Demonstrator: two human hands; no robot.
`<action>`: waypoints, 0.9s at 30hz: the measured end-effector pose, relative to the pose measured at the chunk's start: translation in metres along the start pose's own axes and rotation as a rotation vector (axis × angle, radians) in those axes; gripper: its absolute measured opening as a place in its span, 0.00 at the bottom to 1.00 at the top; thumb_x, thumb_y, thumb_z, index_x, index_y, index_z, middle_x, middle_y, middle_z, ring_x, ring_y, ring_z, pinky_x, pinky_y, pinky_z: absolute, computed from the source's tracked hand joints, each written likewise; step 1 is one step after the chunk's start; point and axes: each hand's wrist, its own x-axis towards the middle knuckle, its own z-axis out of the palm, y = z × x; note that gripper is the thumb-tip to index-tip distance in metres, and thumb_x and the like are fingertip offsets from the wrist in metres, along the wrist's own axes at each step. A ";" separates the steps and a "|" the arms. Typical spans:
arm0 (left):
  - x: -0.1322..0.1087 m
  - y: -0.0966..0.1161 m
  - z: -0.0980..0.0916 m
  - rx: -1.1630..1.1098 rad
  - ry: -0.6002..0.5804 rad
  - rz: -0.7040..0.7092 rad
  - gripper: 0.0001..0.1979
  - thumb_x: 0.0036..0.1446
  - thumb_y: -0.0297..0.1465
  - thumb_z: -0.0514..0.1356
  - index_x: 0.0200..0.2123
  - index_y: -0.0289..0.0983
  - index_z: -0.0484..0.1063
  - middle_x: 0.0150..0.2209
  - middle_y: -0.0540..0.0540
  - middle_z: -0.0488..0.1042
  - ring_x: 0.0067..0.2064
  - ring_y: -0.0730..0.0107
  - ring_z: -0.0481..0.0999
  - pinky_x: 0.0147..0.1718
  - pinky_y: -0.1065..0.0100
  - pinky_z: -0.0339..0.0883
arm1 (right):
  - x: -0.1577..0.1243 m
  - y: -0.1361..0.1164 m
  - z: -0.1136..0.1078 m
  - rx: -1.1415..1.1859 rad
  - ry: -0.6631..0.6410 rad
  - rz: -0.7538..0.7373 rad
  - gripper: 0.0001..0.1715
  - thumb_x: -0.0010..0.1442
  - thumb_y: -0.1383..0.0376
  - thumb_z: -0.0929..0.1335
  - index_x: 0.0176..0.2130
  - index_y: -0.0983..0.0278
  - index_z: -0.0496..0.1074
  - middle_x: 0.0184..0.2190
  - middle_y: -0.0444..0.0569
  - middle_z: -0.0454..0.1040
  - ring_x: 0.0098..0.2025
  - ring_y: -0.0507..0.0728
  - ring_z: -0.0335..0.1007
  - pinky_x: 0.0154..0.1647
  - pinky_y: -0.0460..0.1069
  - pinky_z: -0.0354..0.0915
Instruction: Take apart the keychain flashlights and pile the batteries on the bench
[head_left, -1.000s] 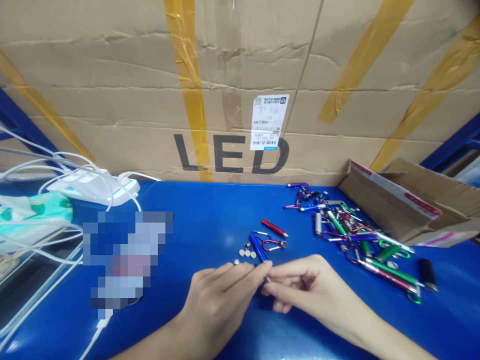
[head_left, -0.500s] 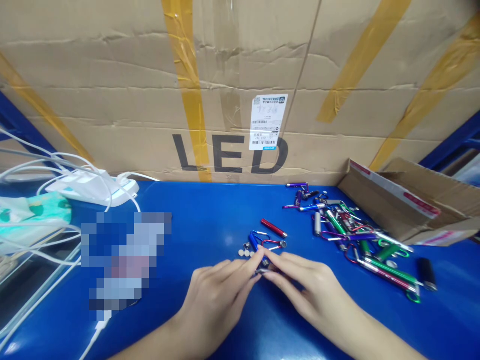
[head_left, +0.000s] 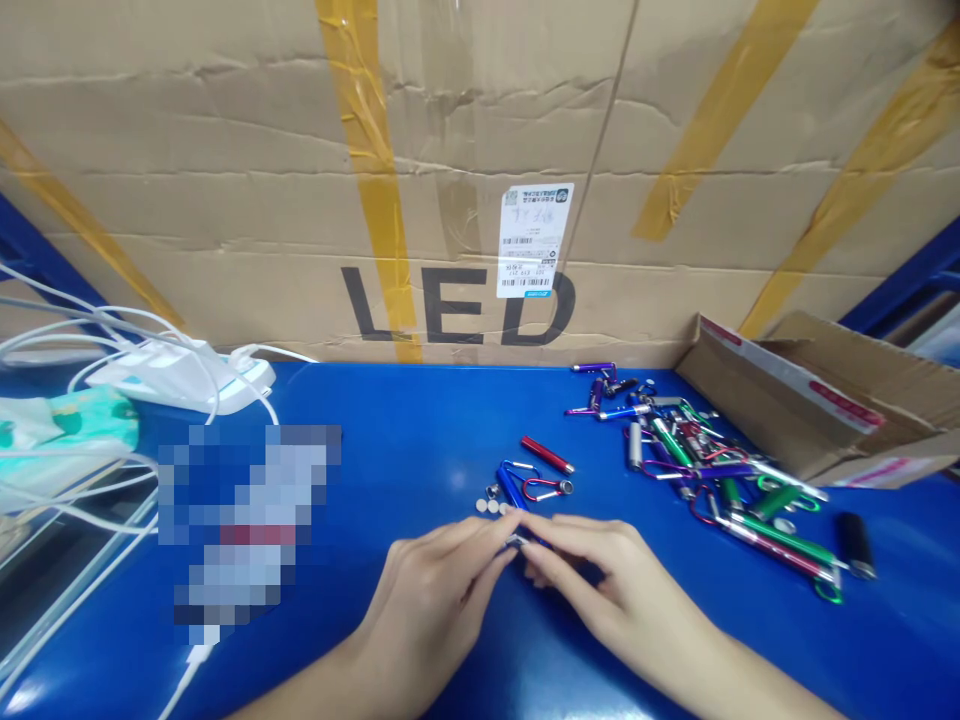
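Note:
My left hand [head_left: 442, 585] and my right hand [head_left: 604, 575] meet fingertip to fingertip above the blue table. Both pinch a small shiny metal part [head_left: 516, 541], mostly hidden by the fingers; its kind I cannot make out. Just beyond the fingertips lies a blue metal tube [head_left: 511, 487] like a mini flashlight body, with a blue carabiner clip at its far end. Several silver button cells [head_left: 492, 506] lie left of it. To its right are a red carabiner [head_left: 544, 489] with a small round cap and, farther back, a red tube [head_left: 547, 455].
A pile of colored mini flashlights with carabiners [head_left: 694, 450] lies at the right, before an open cardboard box [head_left: 795, 400]. A black cylinder [head_left: 855, 545] is nearby. White cables, a power strip [head_left: 187, 375] and a blurred-out object [head_left: 255, 530] occupy the left. A large carton [head_left: 465, 180] stands behind.
Both hands stay together with small finger shifts around the metal part; the right fingers now curl lower beneath it. The view has shifted slightly.

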 end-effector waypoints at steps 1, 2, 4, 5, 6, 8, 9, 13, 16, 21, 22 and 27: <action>0.000 0.000 0.000 0.004 0.006 0.007 0.15 0.59 0.24 0.54 0.49 0.40 0.68 0.38 0.49 0.78 0.36 0.73 0.78 0.35 0.76 0.71 | 0.001 0.002 0.000 0.032 0.019 0.020 0.12 0.62 0.65 0.61 0.42 0.64 0.72 0.28 0.46 0.74 0.27 0.52 0.71 0.29 0.46 0.67; 0.000 0.000 0.000 0.008 0.011 0.012 0.15 0.59 0.24 0.54 0.49 0.40 0.68 0.38 0.49 0.78 0.36 0.73 0.78 0.35 0.76 0.72 | 0.001 0.004 0.000 0.058 0.039 0.033 0.13 0.62 0.65 0.62 0.45 0.63 0.70 0.29 0.46 0.75 0.27 0.52 0.72 0.29 0.45 0.68; 0.000 0.001 -0.001 0.012 0.014 0.013 0.18 0.60 0.25 0.54 0.53 0.41 0.64 0.38 0.49 0.78 0.35 0.73 0.78 0.34 0.76 0.72 | 0.000 0.007 0.001 0.088 0.068 0.029 0.16 0.61 0.66 0.63 0.50 0.62 0.66 0.31 0.45 0.75 0.28 0.52 0.73 0.30 0.45 0.68; 0.000 0.002 -0.001 0.013 0.015 0.008 0.20 0.60 0.26 0.54 0.56 0.42 0.61 0.38 0.49 0.78 0.35 0.73 0.78 0.34 0.75 0.72 | -0.001 0.009 0.002 0.098 0.073 0.014 0.18 0.61 0.67 0.62 0.51 0.61 0.63 0.31 0.45 0.76 0.30 0.52 0.73 0.32 0.45 0.69; 0.000 0.002 -0.002 0.013 0.015 -0.003 0.22 0.60 0.27 0.54 0.58 0.42 0.59 0.38 0.49 0.78 0.35 0.73 0.78 0.33 0.75 0.72 | -0.002 0.010 0.002 0.101 0.075 -0.004 0.18 0.62 0.67 0.62 0.52 0.61 0.61 0.31 0.44 0.75 0.31 0.51 0.73 0.34 0.44 0.69; 0.001 0.003 -0.002 0.006 0.007 -0.032 0.23 0.61 0.28 0.53 0.59 0.42 0.56 0.36 0.49 0.78 0.33 0.72 0.78 0.31 0.75 0.72 | -0.003 0.011 0.003 0.083 0.078 -0.034 0.18 0.62 0.68 0.62 0.53 0.59 0.60 0.32 0.43 0.75 0.33 0.51 0.73 0.35 0.44 0.69; 0.001 0.004 -0.003 0.003 -0.004 -0.047 0.22 0.61 0.28 0.52 0.59 0.43 0.56 0.36 0.49 0.77 0.33 0.72 0.78 0.30 0.75 0.72 | -0.004 0.011 0.003 0.057 0.085 -0.049 0.18 0.62 0.68 0.62 0.52 0.59 0.60 0.32 0.43 0.75 0.33 0.51 0.73 0.36 0.44 0.69; 0.002 0.006 -0.004 -0.001 -0.072 -0.130 0.20 0.61 0.27 0.51 0.57 0.41 0.60 0.43 0.45 0.76 0.40 0.67 0.78 0.35 0.69 0.73 | -0.004 0.013 0.003 -0.124 0.138 -0.154 0.16 0.63 0.68 0.61 0.51 0.61 0.64 0.42 0.49 0.74 0.41 0.54 0.72 0.43 0.47 0.69; 0.004 0.009 -0.005 -0.044 -0.132 -0.180 0.21 0.61 0.28 0.50 0.58 0.40 0.58 0.49 0.43 0.73 0.47 0.63 0.75 0.42 0.64 0.71 | -0.005 0.013 0.002 -0.246 0.147 -0.222 0.15 0.63 0.69 0.59 0.49 0.63 0.67 0.41 0.51 0.73 0.43 0.56 0.72 0.43 0.50 0.70; 0.010 0.016 -0.008 -0.245 -0.193 -0.323 0.14 0.64 0.31 0.46 0.47 0.40 0.68 0.36 0.48 0.77 0.37 0.68 0.77 0.39 0.68 0.70 | -0.007 0.012 0.003 -0.324 0.149 -0.264 0.20 0.64 0.67 0.60 0.56 0.60 0.61 0.44 0.50 0.72 0.44 0.56 0.71 0.43 0.49 0.70; 0.011 0.017 -0.008 -0.261 -0.217 -0.341 0.13 0.64 0.31 0.46 0.42 0.39 0.70 0.32 0.49 0.76 0.34 0.69 0.76 0.35 0.70 0.70 | -0.007 0.011 0.003 -0.331 0.142 -0.271 0.23 0.64 0.67 0.59 0.58 0.58 0.57 0.44 0.50 0.72 0.45 0.56 0.71 0.43 0.49 0.70; 0.009 0.017 -0.005 -0.159 -0.261 -0.334 0.09 0.63 0.32 0.49 0.33 0.38 0.66 0.26 0.51 0.73 0.26 0.71 0.72 0.26 0.73 0.63 | -0.007 0.011 0.003 -0.337 0.066 -0.288 0.29 0.65 0.69 0.57 0.63 0.54 0.47 0.44 0.49 0.71 0.42 0.55 0.71 0.38 0.49 0.72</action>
